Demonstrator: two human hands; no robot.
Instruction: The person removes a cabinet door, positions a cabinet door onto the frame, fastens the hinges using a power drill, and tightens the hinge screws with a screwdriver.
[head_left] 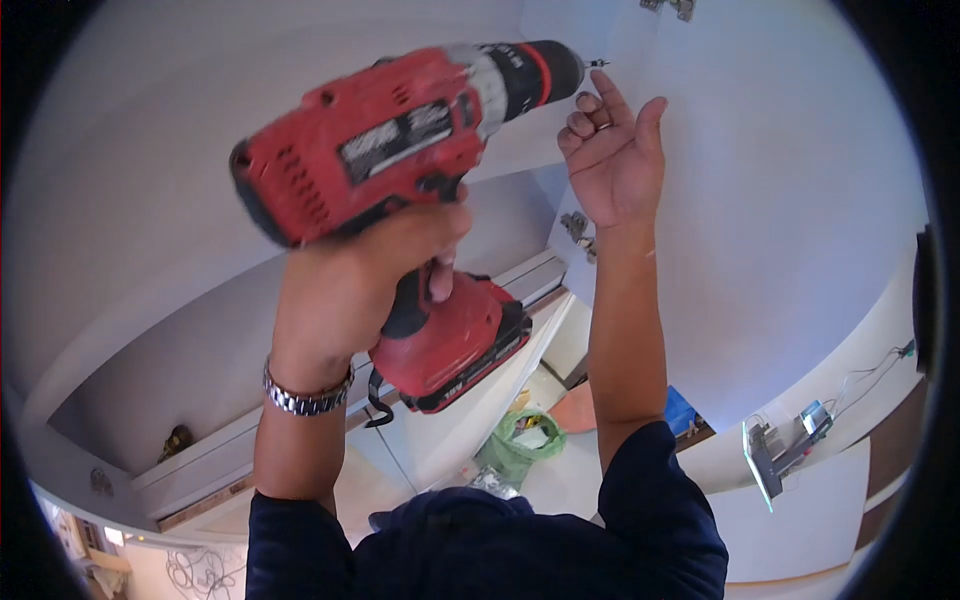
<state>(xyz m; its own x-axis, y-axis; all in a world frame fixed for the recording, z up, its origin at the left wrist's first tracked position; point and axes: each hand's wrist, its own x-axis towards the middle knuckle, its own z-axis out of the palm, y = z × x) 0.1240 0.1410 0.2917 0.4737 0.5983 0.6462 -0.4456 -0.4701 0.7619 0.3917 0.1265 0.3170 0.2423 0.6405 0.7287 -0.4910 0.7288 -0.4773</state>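
A red and black cordless drill [400, 135] fills the upper left of the view, its chuck pointing right and slightly upward. My left hand [385, 245] is wrapped around its handle, above the red battery base [455, 345]. A thin bit [597, 64] sticks out of the chuck; whether a screw sits on it I cannot make out. Just below that tip is the raised index finger of my right hand [620, 165], touching or very close to it. The palm faces me, the thumb stands apart and the other fingers are partly curled, holding nothing.
White cabinet panels [780, 200] surround the arms. Metal hinges [577, 230] are fixed to a panel edge, others [680, 8] at the top. Below stand a green bag-lined bin [525, 445] and a blue object [682, 412]. A screen on a stand [762, 465] and cables are at right.
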